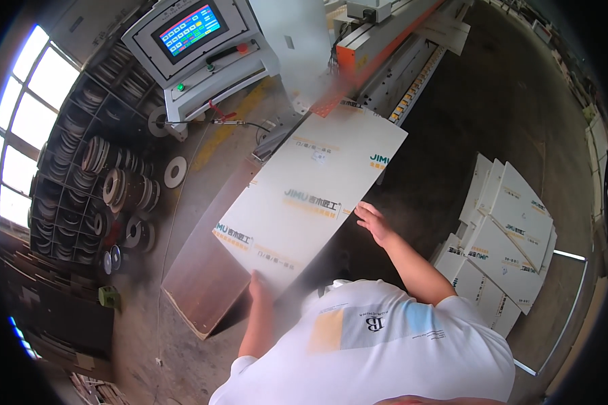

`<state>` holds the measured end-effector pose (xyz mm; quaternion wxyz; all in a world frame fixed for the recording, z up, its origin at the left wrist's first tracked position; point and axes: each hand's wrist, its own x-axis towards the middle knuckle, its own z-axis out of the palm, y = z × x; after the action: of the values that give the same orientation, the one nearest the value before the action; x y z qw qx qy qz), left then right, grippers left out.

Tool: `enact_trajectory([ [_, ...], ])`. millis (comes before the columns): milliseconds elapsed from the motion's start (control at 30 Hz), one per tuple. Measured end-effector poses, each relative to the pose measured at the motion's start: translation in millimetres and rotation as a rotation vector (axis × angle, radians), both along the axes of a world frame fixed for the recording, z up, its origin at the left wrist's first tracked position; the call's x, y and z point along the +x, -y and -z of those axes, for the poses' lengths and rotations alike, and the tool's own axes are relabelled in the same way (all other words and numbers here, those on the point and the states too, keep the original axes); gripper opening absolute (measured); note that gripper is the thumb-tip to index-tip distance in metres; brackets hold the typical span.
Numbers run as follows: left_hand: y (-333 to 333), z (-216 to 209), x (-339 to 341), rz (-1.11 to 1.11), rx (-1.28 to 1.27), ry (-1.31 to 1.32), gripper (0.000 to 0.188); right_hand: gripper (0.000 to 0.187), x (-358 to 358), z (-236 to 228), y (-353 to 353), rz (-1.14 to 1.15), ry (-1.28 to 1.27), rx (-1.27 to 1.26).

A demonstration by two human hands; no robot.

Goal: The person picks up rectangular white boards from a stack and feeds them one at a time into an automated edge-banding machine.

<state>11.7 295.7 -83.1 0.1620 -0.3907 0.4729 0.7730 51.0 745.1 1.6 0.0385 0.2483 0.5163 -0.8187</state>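
Note:
A large white-filmed board [297,202] with printed lettering lies slantwise in front of me. Its far end reaches the edge of a long machine [365,57]. Beneath its left side is a brown wooden board or tabletop [206,290]. My left hand [259,289] grips the near edge of the white board, one digit showing on top and the others hidden. Along the right edge, my right hand [374,223] rests its outstretched fingertips against the board, fingers slightly apart.
A control panel [203,50] with a lit screen stands at the far left. Rolls of edge-banding tape [132,189] fill a rack and the floor on the left. More white boards [513,229] are stacked at the right, beside a metal frame [567,310].

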Motion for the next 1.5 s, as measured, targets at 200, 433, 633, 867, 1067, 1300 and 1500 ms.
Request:
enact_trajectory([
  [200,7,-1,16,0.300,-0.171,0.062,0.055,0.075,-11,1,14,0.083,-0.078,-0.048],
  [433,-24,-48,46,0.574,-0.429,-0.025,0.047,0.077,-10,1,15,0.164,-0.156,-0.162],
  [633,-75,-94,32,0.691,-0.488,-0.122,0.046,0.077,-25,-5,-15,0.189,-0.192,-0.133],
  [867,-129,-79,3,0.466,-0.210,-0.007,0.047,0.081,-52,-31,-66,0.165,-0.248,-0.110],
  [1067,-167,-74,-14,0.438,-0.206,0.092,0.047,0.080,-54,-14,-83,0.359,-0.111,-0.130],
  [1300,-212,-52,-51,0.722,-0.371,0.019,0.055,0.047,107,55,-68,0.202,0.279,0.088],
  [1500,-233,-64,-100,1.065,-0.595,-0.185,0.061,0.023,340,139,-26,0.258,0.902,0.342],
])
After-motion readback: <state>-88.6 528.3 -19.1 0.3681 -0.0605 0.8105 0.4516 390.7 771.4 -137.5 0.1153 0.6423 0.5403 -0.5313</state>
